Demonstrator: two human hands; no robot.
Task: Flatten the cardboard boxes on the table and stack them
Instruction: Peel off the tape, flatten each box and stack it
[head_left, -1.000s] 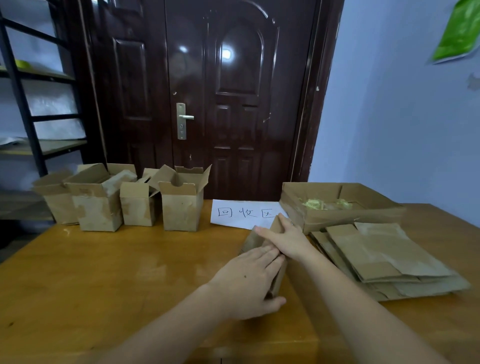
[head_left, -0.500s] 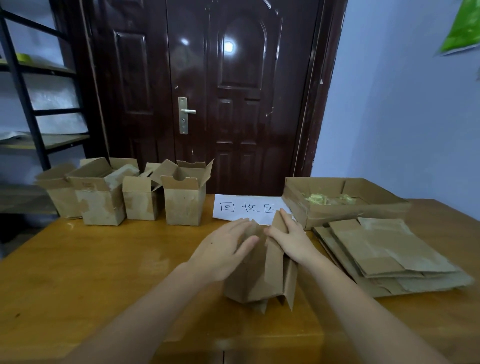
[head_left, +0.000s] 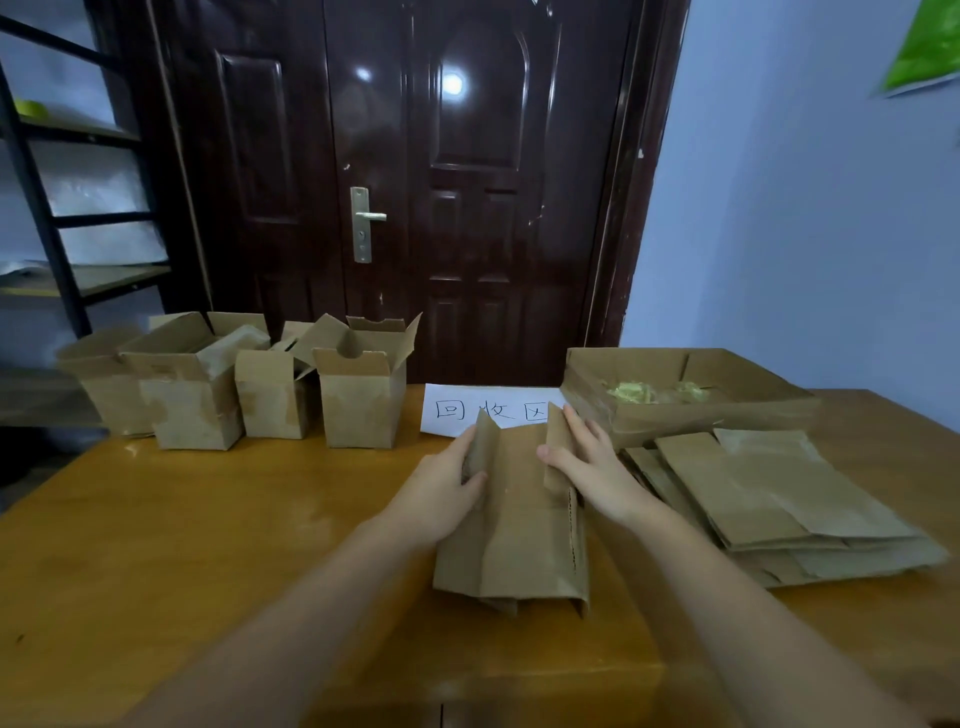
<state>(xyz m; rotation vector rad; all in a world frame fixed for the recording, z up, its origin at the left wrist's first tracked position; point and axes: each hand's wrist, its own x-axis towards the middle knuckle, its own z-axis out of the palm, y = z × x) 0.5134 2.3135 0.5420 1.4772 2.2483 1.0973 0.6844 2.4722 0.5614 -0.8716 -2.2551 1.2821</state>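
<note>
Fingers of my left hand and right hand curl around the collapsing box mid-worktop, so I press its side flaps level before sliding it onto the flattened stack.

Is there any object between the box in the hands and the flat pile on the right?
Nothing visible: bare table separates the held box from the flattened pile; both hands grip it.
</note>
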